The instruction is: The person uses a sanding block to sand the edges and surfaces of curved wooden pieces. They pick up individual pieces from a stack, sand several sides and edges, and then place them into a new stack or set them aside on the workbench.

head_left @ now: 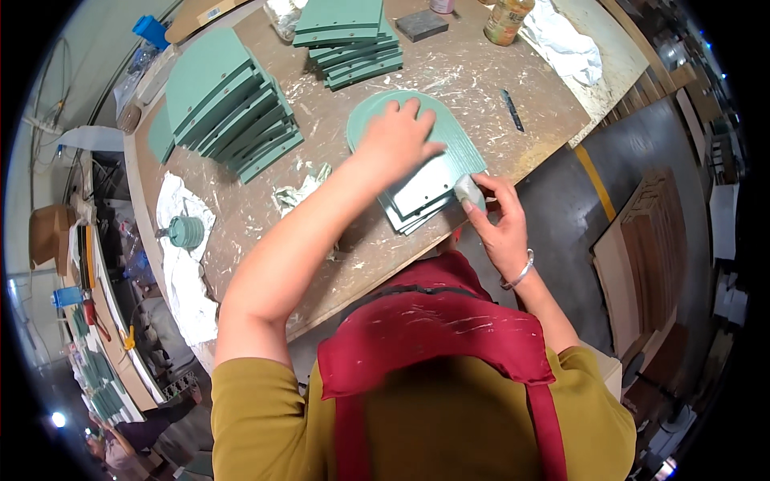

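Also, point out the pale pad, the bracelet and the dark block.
Pale pad (465,190): head view, on its pale face.
Bracelet (524,273): head view, on its band.
Dark block (422,26): head view, on its top face.

A brown, paint-flecked worktable (469,96) stands on a smooth grey floor (553,200) crossed by a yellow line (594,181). Pale wall (98,52) shows at upper left; a bright white lamp (58,419) glows at lower left.
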Available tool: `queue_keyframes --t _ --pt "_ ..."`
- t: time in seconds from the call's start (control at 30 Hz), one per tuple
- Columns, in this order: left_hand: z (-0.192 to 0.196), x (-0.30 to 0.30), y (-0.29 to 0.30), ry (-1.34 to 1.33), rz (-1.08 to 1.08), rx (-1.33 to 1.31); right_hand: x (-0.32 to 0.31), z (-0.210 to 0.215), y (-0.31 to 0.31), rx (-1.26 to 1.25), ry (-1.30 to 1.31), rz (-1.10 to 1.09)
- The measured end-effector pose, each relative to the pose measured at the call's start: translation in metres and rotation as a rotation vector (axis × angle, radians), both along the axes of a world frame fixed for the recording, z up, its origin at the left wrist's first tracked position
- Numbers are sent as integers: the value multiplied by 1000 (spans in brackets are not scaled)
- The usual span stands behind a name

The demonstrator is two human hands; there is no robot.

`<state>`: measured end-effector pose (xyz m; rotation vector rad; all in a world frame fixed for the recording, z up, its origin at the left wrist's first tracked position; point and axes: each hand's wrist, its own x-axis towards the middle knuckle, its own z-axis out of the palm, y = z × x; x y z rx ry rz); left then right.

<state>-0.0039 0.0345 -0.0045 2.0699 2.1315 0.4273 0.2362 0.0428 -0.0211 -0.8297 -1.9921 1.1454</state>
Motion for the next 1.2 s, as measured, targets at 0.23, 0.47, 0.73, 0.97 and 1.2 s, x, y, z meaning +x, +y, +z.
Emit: queue_keyframes --t 0.23,0.47,0.73,0.97,1.2 --pt "-31 -58 -150 -170 418 123 -5 24 8 53 -31 87" --pt "-67 -12 -193 -252 559 123 -52 37 26 -591 287 161" --pt "-36 52 -100 -185 214 408 -77 5 26 -809 516 33" --pt "-28 -11 -94 -197 511 329 -73 3 35 -757 413 129" --pt "-43 -20 -83 29 386 351 -72 2 37 -790 397 161"
